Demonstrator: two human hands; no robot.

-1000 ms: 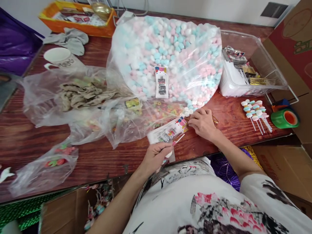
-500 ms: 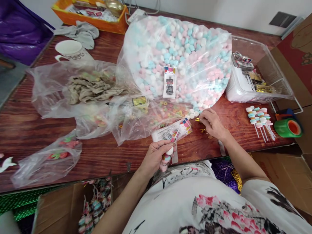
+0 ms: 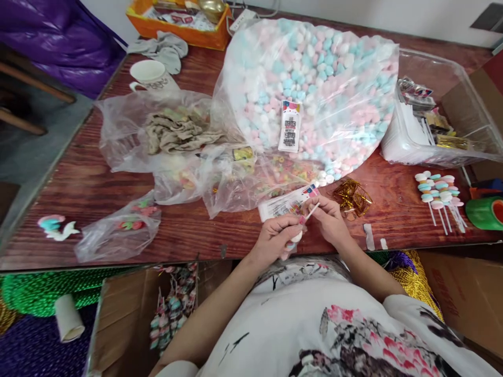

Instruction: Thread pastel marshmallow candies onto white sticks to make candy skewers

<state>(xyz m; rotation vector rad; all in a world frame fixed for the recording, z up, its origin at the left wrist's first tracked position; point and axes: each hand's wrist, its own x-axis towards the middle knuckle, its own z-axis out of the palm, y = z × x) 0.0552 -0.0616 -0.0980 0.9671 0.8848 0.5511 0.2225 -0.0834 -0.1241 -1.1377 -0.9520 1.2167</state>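
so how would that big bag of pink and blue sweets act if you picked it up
The bag would probably sag, since its clear plastic looks thin and wrinkled. The many small sweets inside look loose, so its weight would likely shift. The packet on top might slide off if it tilted.

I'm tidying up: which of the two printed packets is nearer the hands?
The packet on the table, beside the left hand; the other packet lies on the marshmallow bag.
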